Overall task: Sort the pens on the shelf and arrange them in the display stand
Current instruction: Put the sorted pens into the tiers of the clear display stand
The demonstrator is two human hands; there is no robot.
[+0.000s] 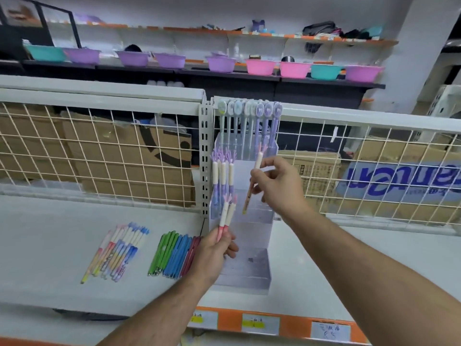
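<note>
We stood at a white shop shelf (pixel 62 233) with a clear tiered display stand (pixel 249 275) set against the wire mesh back (pixel 99 156), near the middle of the shelf and reaching almost to its front edge. Our left hand (pixel 214 253) was curled round the lower ends of two pink-barrelled pens (pixel 226 216), held upright in front of the stand's left side, their branching toppers pointing up. Our right hand (pixel 277 186) pinched a single orange-barrelled pen (pixel 252 186) between thumb and fingertips, tilted with its topper up and its tip down, over the stand's middle tiers and clear of them.

In the stand's rear tier, tall pens with oval heads (pixel 249 116) stood in a row, greyish on the left and purple on the right. One tier forward, on the left side, four purple pens with white caps (pixel 222 176) stood upright together. The lower front tiers looked bare.

Left of the stand, a row of green, blue and red pens (pixel 172 253) lay side by side on the shelf, the red ones just beside our left hand. Further towards the left edge lay a loose fan of pastel pens (pixel 117 253). Price labels (pixel 259 322) sat on the orange strip along the front edge. Cardboard boxes (pixel 124 158) showed behind the mesh.
</note>
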